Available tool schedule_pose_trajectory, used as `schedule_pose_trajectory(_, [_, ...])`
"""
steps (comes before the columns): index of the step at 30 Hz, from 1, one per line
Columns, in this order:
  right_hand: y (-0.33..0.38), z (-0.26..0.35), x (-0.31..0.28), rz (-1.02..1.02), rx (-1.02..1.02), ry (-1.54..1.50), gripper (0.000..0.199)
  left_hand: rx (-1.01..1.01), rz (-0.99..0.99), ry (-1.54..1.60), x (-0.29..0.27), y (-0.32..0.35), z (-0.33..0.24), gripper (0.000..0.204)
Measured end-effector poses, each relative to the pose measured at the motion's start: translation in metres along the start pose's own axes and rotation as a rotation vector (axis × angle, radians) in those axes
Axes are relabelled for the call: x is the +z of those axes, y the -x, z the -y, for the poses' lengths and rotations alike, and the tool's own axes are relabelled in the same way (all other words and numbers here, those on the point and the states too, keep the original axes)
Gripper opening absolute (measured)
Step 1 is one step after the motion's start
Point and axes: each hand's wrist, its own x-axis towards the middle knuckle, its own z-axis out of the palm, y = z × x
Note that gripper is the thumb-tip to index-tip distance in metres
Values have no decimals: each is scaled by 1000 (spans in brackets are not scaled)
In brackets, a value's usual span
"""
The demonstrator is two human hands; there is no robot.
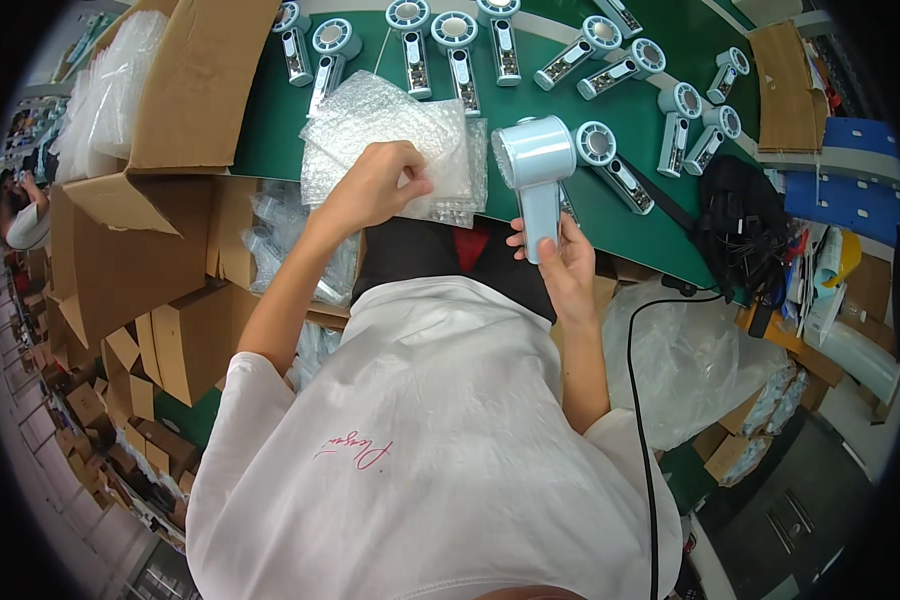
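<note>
White shirt [440, 440]: nearest the camera, a red script mark on its chest.
Right hand [567, 268]: wrapped around the handle of a pale-blue handheld fan [538, 160], thumb against the handle.
Held fan's place: just right of the bubble-wrap pouches [355, 120], its round head farther from the shirt than its handle.
Left hand [370, 185]: half curled over the pouches; whether it pinches a layer, I cannot tell.
Green table [268, 120]: more fans [506, 50] lie beyond, a black bag [738, 225] at right.
</note>
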Motion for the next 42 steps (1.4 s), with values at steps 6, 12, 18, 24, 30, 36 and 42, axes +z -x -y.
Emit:
schedule_pose_trajectory(6, [-3, 6, -4, -30, -12, 64, 42, 6, -98, 164, 8, -2, 5, 8])
schedule_pose_trajectory(12, [-17, -12, 2, -88, -164, 405, 41, 77, -219, 158, 19, -6, -1, 7])
schedule_pose_trajectory(18, [-31, -24, 22, -54, -488, 917, 44, 7, -230, 401, 33, -7, 19, 16])
schedule_pose_trajectory(24, [-23, -23, 9, -39, -430, 1114, 45, -77, -220, 808, 18, -8, 17, 26])
schedule_pose_trajectory(30, [-21, 27, 33, 18, -307, 1464, 50, 34, -175, 636, 2, -6, -24, 31])
schedule_pose_trajectory(36, [-37, 75, 51, -66, -335, 1289, 46, 429, -286, 152, 2, -17, -81, 35])
schedule_pose_trajectory(42, [-33, 80, 0, -258, -4, -196, 46, 512, -206, 78, 13, -19, -128, 38])
